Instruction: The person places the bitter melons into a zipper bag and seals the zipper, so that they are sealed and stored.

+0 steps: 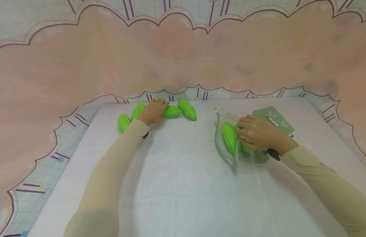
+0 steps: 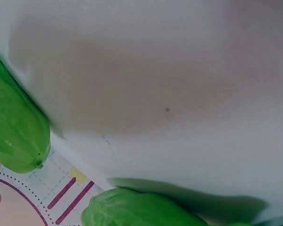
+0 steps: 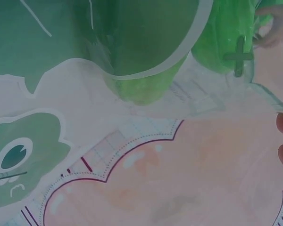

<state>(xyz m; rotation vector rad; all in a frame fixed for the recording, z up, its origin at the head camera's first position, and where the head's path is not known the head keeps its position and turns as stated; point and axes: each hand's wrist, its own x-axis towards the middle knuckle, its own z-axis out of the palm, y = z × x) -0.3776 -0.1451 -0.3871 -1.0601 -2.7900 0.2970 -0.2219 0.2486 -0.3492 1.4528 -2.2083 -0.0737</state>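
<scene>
My left hand (image 1: 154, 111) reaches to the back left of the table and grips a glossy green ridged fruit (image 1: 172, 111), whose tapered end sticks out to the right of the fingers. Another such fruit (image 1: 187, 109) lies just right of it, and two more (image 1: 123, 123) lie left of the hand, partly behind the wrist. On the right, my right hand (image 1: 255, 132) pinches the edge of a clear plastic bag (image 1: 219, 148) with green cartoon prints. Inside the bag are green fruits (image 1: 230, 135), partly covered by the fingers. The bag's mouth gapes toward the left.
A white cloth with faint print covers the table (image 1: 183, 204). Behind and beside it hangs a pink curtain (image 1: 171, 56) with a scalloped border. A green printed panel of the bag (image 1: 273, 119) spreads out behind the right hand.
</scene>
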